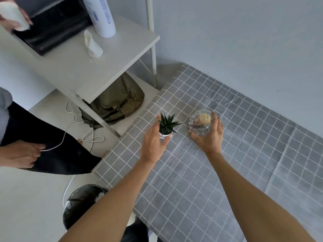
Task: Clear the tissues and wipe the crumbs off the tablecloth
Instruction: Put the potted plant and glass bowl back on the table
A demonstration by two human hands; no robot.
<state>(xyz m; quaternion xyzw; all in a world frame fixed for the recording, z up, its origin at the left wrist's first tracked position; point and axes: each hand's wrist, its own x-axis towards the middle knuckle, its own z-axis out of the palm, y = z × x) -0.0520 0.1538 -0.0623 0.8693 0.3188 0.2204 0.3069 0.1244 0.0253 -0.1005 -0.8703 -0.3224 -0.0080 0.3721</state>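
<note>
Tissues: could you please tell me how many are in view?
2 clearly: a twisted tissue on the white shelf, and one in another person's hand, top left. The bin may hide more.
</note>
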